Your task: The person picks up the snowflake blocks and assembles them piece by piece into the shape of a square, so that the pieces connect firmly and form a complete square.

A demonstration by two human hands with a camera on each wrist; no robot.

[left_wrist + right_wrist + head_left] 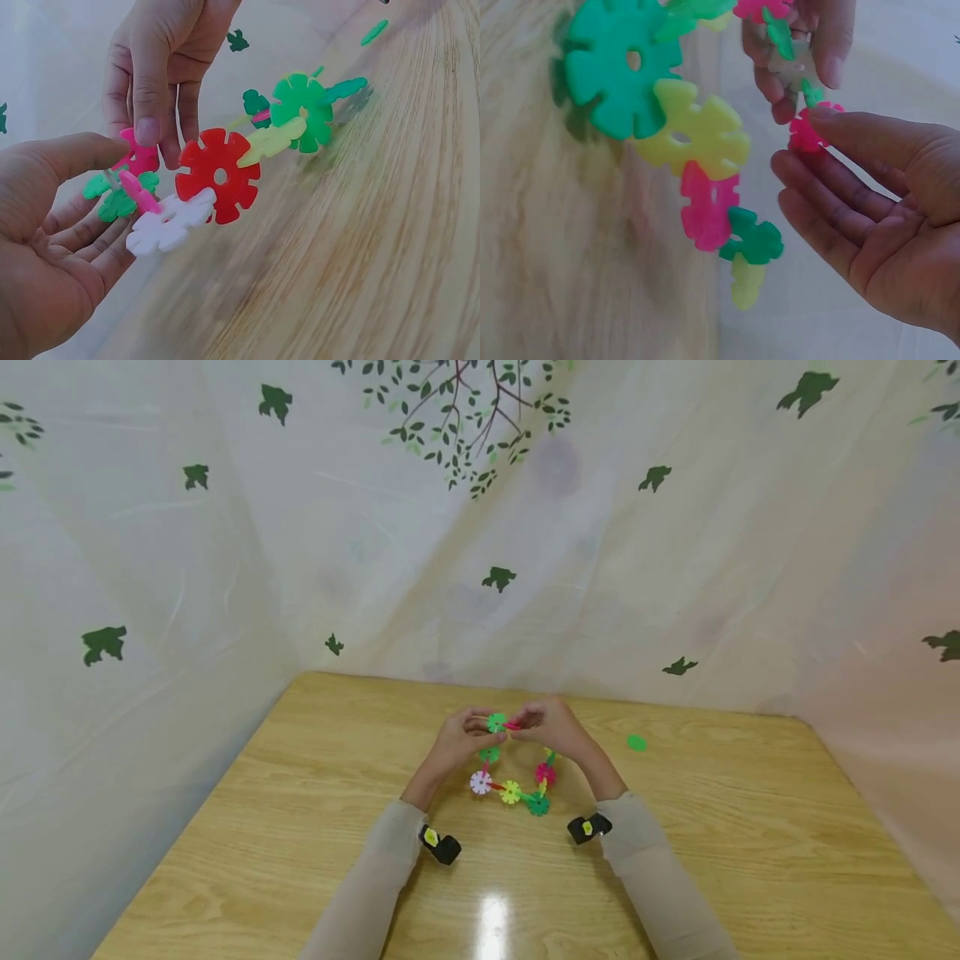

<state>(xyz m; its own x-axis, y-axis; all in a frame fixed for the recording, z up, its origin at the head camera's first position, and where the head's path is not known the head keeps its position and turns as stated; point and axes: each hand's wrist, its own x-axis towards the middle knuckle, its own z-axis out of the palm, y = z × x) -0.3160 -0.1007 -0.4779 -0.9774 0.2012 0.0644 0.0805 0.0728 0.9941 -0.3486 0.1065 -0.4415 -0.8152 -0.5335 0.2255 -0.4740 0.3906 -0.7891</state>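
Note:
A chain of notched, flower-shaped plastic discs curves below both hands. It includes a white disc (481, 782), a yellow disc (511, 792), a dark green disc (538, 803) and a red disc (219, 177). My left hand (459, 739) holds one end of the chain, near a whitish disc (791, 67) and green discs. Between the thumb and fingers of my right hand (555, 727) a pink disc (807, 133) is pinched. That pink disc meets a green piece (811, 93) by the left fingers. The chain's other end, a yellow disc (747, 283), is not held.
A single green disc (637, 742) lies apart on the wooden table (750, 827), right of the hands. Behind the table hangs a pale cloth (420, 568) printed with leaves and birds. Black wrist cameras (442, 845) are strapped at both sleeves.

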